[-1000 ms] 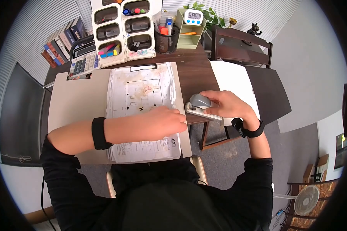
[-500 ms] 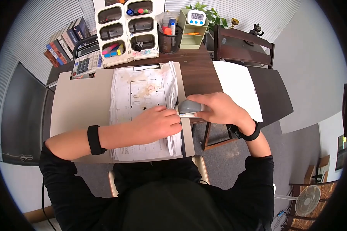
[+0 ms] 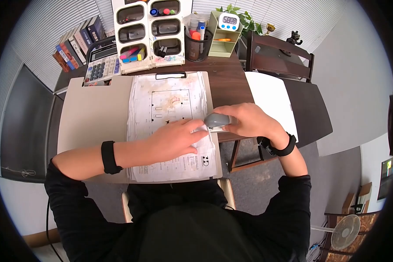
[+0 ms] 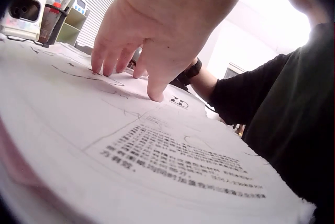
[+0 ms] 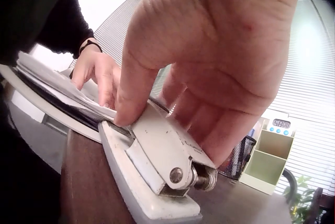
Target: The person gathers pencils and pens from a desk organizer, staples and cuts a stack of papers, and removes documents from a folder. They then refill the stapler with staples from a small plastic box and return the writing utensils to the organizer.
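Since a second ago, the stapler [image 5: 159, 150] has shifted left to the right edge of the papers [image 3: 142, 109]. Bare desk [image 3: 225, 84] lies beyond it. The right hand [image 3: 251, 121] grips the stapler between thumb and fingers; the left hand [image 3: 174, 139] rests on the papers, fingers loosely spread.

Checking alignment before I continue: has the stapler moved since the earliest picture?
Yes. Judged against the pen cup in the head view, the stapler has moved left, to the right edge of the papers.
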Tool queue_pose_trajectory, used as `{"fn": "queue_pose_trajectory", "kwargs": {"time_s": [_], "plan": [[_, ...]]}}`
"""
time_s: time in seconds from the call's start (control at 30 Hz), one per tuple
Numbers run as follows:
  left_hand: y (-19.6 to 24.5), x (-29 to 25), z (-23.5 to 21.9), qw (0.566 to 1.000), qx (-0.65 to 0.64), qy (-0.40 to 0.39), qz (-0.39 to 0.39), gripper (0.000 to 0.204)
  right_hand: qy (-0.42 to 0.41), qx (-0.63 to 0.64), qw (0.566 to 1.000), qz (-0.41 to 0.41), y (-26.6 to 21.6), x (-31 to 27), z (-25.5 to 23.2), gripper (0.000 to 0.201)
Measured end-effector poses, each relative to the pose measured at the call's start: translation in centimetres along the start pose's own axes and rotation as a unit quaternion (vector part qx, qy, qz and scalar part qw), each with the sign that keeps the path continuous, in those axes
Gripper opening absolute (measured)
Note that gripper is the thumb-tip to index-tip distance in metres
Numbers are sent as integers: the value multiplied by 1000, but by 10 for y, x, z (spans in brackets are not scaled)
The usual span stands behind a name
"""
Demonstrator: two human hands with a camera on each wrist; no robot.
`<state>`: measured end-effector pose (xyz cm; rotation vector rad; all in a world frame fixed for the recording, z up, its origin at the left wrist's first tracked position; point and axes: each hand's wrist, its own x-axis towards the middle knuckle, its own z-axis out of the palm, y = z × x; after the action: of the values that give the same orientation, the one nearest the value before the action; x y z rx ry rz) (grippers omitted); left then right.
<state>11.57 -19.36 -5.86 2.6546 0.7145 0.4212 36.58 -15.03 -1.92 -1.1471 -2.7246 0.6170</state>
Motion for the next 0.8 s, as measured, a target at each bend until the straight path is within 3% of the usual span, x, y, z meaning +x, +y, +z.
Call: {"fn": "queue_pose_trajectory", "kwargs": {"time_s": [0.17,0.5,0.6,0.67,0.8], "plan": [[-2,-1,3,1000,1,4,-6,45,8,-20,999,-40,2,4,0,43],[-6,-2,9,1000,3,2,-10,46,9,0,1000,-12,-4,5,1,43],[-9,-3,11,1000,-2,21,3,47,4,-49,998,-27,-7,0,-1,48],[-10,-4,11,1000,-8,21,4,48,38,-89,991,-87,-6,-1,-1,53],[-13,-6,13,998,-36,53,15,50,12,12,998,-64,1,4,3,55]]}}
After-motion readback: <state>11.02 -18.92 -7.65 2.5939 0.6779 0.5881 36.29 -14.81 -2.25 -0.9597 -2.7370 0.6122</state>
